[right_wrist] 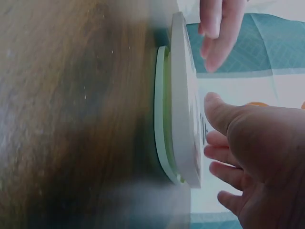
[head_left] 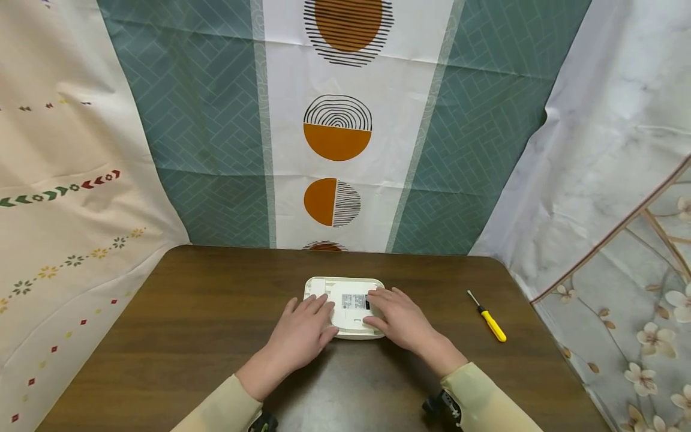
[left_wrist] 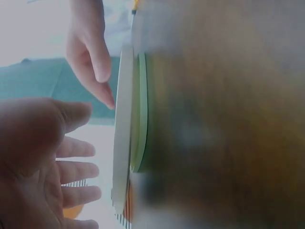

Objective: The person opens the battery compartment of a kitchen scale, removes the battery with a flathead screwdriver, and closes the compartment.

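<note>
A flat white plastic device (head_left: 353, 324) with rounded corners lies on the table, its upward side bearing a printed label (head_left: 353, 301). From the side, the right wrist view shows its thick white upper body (right_wrist: 180, 105) over a thinner pale green base (right_wrist: 161, 114). My left hand (head_left: 303, 333) is at the device's left side, fingers loosely extended and overlapping its edge in the head view. Over the right part reaches my right hand (head_left: 403, 318), fingers relaxed and thumb apart. In the left wrist view the fingers (left_wrist: 78, 170) are spread beside the device, gripping nothing.
To the right on the brown wooden table (head_left: 216, 312) lies a screwdriver (head_left: 492, 324) with a yellow handle, its tip pointing away. Patterned cloths hang behind the table (head_left: 216, 120) and along both sides. Dark wrist cameras (head_left: 444, 408) sit under the sleeves.
</note>
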{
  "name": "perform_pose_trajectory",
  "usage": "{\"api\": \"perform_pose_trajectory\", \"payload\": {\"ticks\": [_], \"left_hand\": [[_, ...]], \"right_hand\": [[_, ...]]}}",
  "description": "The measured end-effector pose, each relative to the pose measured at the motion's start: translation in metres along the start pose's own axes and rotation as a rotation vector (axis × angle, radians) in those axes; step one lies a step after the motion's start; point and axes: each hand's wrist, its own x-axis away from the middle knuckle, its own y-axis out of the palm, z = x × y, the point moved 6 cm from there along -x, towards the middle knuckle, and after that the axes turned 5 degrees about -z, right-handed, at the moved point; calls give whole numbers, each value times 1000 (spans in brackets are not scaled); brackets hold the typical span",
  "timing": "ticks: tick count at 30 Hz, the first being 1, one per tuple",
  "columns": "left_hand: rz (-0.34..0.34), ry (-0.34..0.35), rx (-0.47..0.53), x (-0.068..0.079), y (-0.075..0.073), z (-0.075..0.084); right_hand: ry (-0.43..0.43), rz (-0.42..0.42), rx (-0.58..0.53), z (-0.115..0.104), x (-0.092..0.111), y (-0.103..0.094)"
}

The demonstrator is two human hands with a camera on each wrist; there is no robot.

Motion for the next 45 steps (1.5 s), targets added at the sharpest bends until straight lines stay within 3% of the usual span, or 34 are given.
{"api": "perform_pose_trajectory", "payload": {"ticks": [5,14,29,45], "left_hand": [[-15,-58,13,-8,3,-10],[-75,-66,23,-11,10,-11],[-44,-23,9,-12,7,-8],[19,2,-31,-14,4,-7]], "right_hand": [[-43,4,8,-8,-5,2],[-54,-4,38,-13,-10,2],[-67,34,94,-13,-15,3],[-189,56,200,-24,-23,-4]]}}
